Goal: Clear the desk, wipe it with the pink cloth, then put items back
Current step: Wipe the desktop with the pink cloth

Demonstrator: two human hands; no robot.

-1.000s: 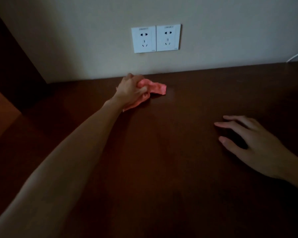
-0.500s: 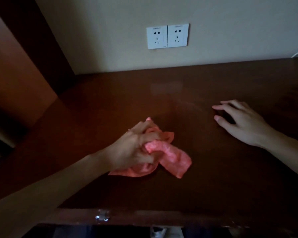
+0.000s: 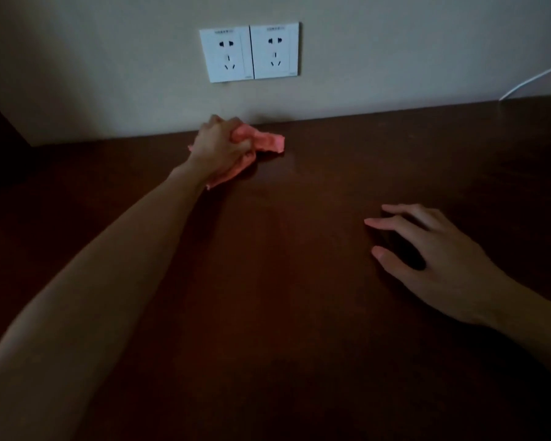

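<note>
My left hand (image 3: pixel 220 144) grips the crumpled pink cloth (image 3: pixel 266 142) and holds it down on the dark wooden desk (image 3: pixel 268 297), at the far edge where the desk meets the wall. Part of the cloth sticks out to the right of my fingers and another part trails under my wrist. My right hand (image 3: pixel 433 253) rests on the desk at the right with its fingers spread and loosely bent, holding nothing.
Two white wall sockets (image 3: pixel 250 52) sit side by side above the cloth. A white cable (image 3: pixel 535 79) runs down the wall at the far right. A dark panel (image 3: pixel 0 148) rises at the desk's left end.
My left hand has pushed the cloth from the near front of the desk back out to the far edge by the wall. My right hand stays resting on the desk.
</note>
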